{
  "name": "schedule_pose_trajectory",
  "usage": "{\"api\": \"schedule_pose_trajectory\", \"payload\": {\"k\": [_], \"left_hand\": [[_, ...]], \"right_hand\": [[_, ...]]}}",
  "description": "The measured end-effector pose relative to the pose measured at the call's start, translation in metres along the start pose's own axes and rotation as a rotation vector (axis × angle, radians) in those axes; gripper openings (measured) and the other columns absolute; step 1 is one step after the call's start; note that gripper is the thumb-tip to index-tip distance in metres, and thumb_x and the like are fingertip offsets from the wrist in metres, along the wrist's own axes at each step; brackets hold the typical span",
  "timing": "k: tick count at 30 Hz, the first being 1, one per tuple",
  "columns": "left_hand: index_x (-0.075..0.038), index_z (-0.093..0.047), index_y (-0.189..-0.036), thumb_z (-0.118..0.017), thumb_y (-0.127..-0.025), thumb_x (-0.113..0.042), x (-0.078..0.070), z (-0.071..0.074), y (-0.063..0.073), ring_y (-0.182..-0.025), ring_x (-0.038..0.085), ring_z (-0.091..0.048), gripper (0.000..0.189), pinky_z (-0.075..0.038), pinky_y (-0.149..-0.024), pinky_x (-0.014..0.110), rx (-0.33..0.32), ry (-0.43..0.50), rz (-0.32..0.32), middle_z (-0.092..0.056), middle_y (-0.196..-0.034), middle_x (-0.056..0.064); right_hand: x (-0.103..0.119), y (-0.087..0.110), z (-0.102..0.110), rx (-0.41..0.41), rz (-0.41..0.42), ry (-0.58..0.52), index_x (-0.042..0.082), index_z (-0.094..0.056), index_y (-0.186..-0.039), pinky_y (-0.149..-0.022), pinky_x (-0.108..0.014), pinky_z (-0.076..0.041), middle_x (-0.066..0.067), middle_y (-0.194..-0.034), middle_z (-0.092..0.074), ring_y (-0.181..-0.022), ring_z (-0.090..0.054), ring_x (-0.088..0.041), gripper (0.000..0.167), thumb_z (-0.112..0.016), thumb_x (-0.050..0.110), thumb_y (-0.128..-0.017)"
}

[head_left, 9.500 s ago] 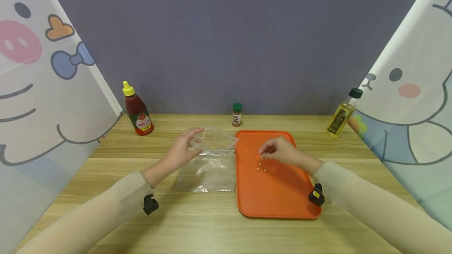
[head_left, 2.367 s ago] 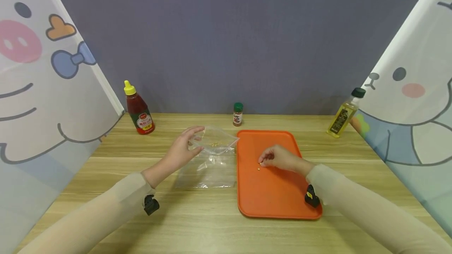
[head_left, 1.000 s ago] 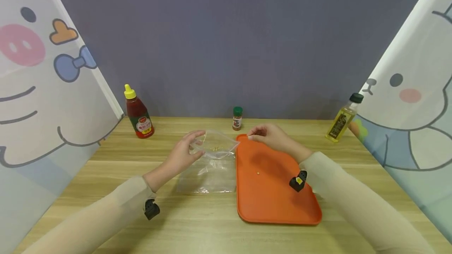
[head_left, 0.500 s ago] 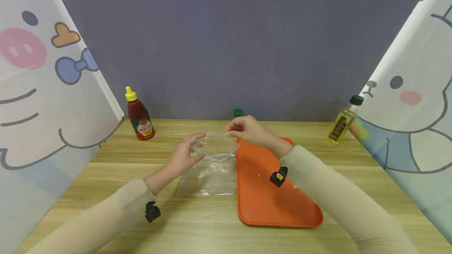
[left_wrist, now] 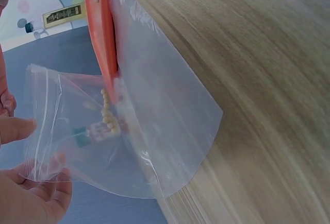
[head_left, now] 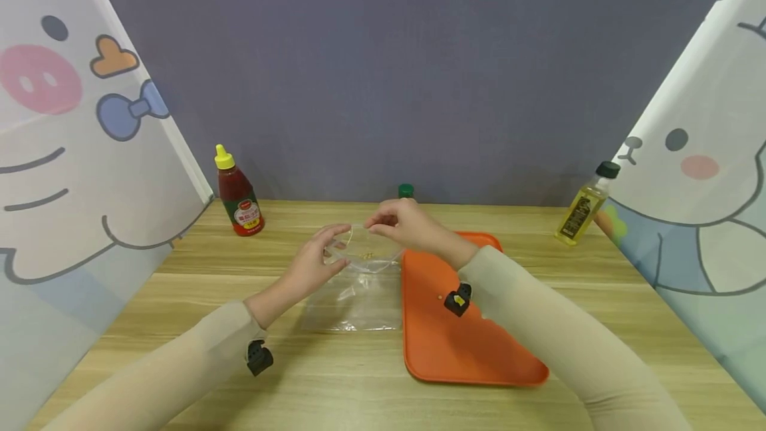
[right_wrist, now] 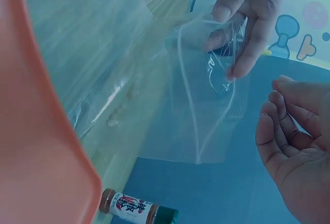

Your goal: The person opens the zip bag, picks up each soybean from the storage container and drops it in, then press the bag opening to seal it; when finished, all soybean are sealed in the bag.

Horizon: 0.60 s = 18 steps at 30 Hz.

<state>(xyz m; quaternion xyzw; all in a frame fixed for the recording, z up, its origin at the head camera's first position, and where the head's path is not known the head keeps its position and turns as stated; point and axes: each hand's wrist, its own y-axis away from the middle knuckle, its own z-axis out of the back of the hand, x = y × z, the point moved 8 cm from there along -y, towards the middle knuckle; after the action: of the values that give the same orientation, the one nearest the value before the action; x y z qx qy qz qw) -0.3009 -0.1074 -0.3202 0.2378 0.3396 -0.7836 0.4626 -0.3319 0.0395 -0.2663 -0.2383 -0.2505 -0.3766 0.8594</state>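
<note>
My left hand (head_left: 314,259) holds the mouth of a clear zip-lock bag (head_left: 353,304), thumb and fingers spread along its left edge so that the mouth gapes. Several small round yellow beans, like soybeans (left_wrist: 106,113), lie together inside the bag. Just above the right side of the mouth is my right hand (head_left: 413,226), its thumb and index fingertips pinched together. Those fingertips (right_wrist: 281,81) nearly hide the soybean between them. One loose soybean (head_left: 439,296) sits on the orange tray (head_left: 455,354), beside my right forearm.
A ketchup bottle (head_left: 239,198) stands at the back left and an oil bottle (head_left: 582,211) at the back right. Behind my right hand, a small green-capped spice jar (right_wrist: 131,207) is partly hidden in the head view. The tray adjoins the bag's right side.
The loose soybeans on the tray have dropped from three to one. My right hand has carried a pinched soybean from the tray leftward to the bag's mouth. The left hand has stayed put.
</note>
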Motion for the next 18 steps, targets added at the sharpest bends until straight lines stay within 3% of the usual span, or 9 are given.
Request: {"api": "schedule_pose_trajectory", "payload": {"k": [8, 18], "left_hand": [[-0.006, -0.046, -0.141, -0.072, -0.085, -0.004, 0.001, 0.000, -0.001, -0.109, 0.034, -0.062, 0.062, -0.053, -0.087, 0.048, -0.005, 0.005, 0.003, -0.048, -0.143, 0.016], [-0.006, -0.046, -0.141, -0.071, -0.085, -0.005, 0.003, -0.002, 0.000, -0.109, 0.034, -0.062, 0.061, -0.052, -0.087, 0.048, -0.004, -0.001, 0.018, -0.048, -0.143, 0.015]], "right_hand": [[-0.017, 0.013, 0.009, -0.012, -0.059, -0.040, 0.010, -0.074, -0.103, -0.073, -0.026, -0.056, -0.004, -0.101, -0.071, -0.083, -0.067, -0.017, 0.014, -0.066, 0.016, -0.092], [-0.039, 0.037, 0.017, -0.004, -0.114, -0.102, 0.007, -0.072, -0.104, -0.070, -0.027, -0.054, -0.011, -0.095, -0.071, -0.078, -0.064, -0.017, 0.017, -0.066, 0.016, -0.092]]}}
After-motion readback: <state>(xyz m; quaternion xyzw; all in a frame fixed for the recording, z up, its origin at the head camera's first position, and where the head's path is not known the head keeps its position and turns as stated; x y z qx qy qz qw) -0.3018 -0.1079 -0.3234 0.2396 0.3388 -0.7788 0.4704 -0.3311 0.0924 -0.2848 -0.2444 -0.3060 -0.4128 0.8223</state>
